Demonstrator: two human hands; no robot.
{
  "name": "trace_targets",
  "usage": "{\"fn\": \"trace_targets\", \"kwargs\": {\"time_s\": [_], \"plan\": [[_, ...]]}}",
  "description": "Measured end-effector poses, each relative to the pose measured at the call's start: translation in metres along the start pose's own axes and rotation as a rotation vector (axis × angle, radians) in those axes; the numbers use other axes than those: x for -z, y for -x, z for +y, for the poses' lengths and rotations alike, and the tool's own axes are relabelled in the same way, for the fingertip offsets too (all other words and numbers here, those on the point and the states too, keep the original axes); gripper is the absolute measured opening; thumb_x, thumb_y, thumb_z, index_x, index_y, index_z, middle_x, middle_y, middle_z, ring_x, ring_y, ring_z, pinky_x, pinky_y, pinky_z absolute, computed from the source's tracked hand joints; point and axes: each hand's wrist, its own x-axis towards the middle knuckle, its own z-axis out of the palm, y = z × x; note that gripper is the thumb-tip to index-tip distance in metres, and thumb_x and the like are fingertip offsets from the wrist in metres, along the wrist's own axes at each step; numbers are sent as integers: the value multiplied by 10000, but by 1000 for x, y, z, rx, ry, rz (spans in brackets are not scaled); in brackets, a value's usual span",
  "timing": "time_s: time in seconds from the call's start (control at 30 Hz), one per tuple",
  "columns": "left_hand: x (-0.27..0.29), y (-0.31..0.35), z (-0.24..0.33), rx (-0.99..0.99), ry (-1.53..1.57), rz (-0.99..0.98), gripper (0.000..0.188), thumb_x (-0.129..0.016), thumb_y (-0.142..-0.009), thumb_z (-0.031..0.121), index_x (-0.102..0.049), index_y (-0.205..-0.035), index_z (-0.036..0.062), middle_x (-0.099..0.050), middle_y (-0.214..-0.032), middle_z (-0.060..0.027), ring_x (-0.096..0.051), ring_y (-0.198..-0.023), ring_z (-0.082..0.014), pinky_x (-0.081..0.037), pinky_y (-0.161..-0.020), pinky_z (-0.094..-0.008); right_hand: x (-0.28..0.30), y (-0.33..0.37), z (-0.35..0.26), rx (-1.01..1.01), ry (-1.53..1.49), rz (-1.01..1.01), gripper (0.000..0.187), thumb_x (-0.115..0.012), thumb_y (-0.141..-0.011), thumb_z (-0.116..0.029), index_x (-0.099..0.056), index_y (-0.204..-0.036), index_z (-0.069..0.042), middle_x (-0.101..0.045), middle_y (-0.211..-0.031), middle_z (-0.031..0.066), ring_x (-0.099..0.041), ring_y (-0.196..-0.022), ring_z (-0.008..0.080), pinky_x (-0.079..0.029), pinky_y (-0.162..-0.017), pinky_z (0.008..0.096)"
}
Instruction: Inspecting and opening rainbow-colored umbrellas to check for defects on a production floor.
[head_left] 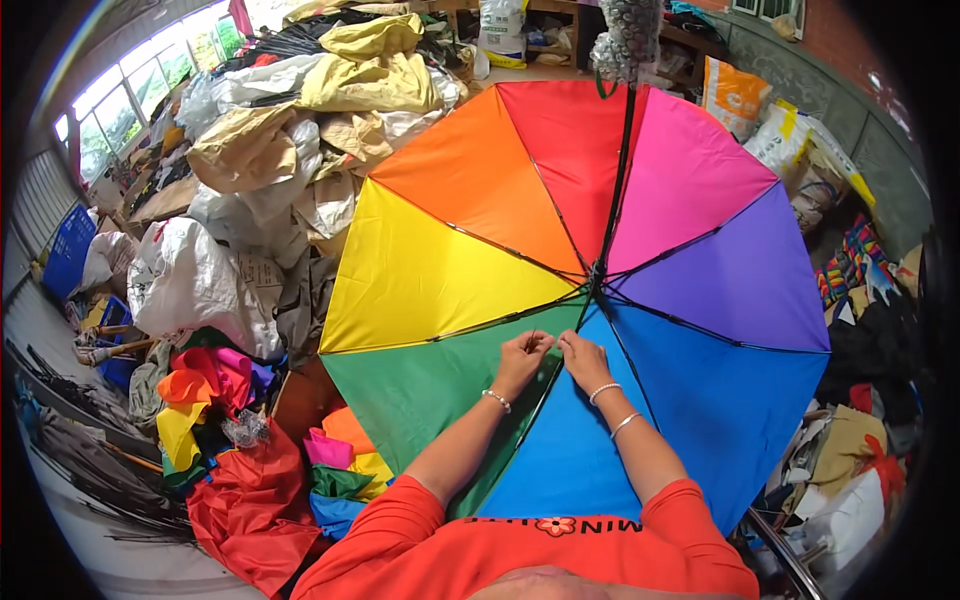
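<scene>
An open rainbow umbrella lies in front of me, its inside facing up, with black ribs meeting at a central hub and a black shaft running away from me. My left hand and my right hand sit close together on the rib between the green and blue panels. The fingertips of both hands pinch at that rib or a thread there; the thing pinched is too small to make out. Both wrists wear thin bracelets.
A heap of yellow, tan and white cloth and sacks rises to the left and behind. Folded coloured umbrella fabrics lie at lower left. Bags and clutter crowd the right side.
</scene>
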Motion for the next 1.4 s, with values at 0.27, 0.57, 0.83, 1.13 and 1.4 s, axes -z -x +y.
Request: {"fn": "trace_targets", "kwargs": {"time_s": [0.27, 0.57, 0.83, 1.13, 1.4], "plan": [[-9, 9, 11, -94, -410, -133, 435, -763, -698, 329, -601, -983, 43, -538, -613, -24, -488, -525, -152, -416, -515, -266, 124, -6, -18, -138, -1083, 43, 171, -391, -928, -213, -491, -859, -93, -552, -705, 25, -551, -710, 144, -419, -640, 270], [-13, 5, 4, -28, -432, -195, 459, -780, -676, 160, -566, -1072, 71, -495, -619, -10, -437, -556, -127, -382, -525, -244, 227, 48, -55, 154, -616, -319, 63, -459, -898, -125, -490, -890, -71, -408, -648, -29, -346, -526, 72, -331, -531, 180], [-12, -2, -12, -160, -487, -291, 312, -715, -739, 164, -609, -1025, 98, -567, -674, -8, -472, -556, -123, -407, -565, -231, 235, 37, -48, 83, -492, -196, 70, -448, -878, -116, -509, -858, -87, -363, -602, -39, -310, -523, 55, -271, -503, 180], [-3, -3, 20, 273, 194, -65, 203, -649, -813, 184, -629, -960, 45, -664, -800, -55, -483, -555, -81, -411, -576, -175, 82, -15, -9, 86, 403, -394, 128, -533, -825, -157, -648, -824, -212, -615, -747, 17, -542, -648, 258, -335, -784, 451], [1, -4, 22, 448, 369, -80, 198, -624, -831, 215, -617, -937, 49, -675, -780, -73, -566, -558, -84, -337, -412, -175, -2, 13, 3, 16, -28, -80, 102, -484, -856, -157, -578, -863, -121, -629, -711, 38, -557, -561, 240, -429, -591, 308]]}}
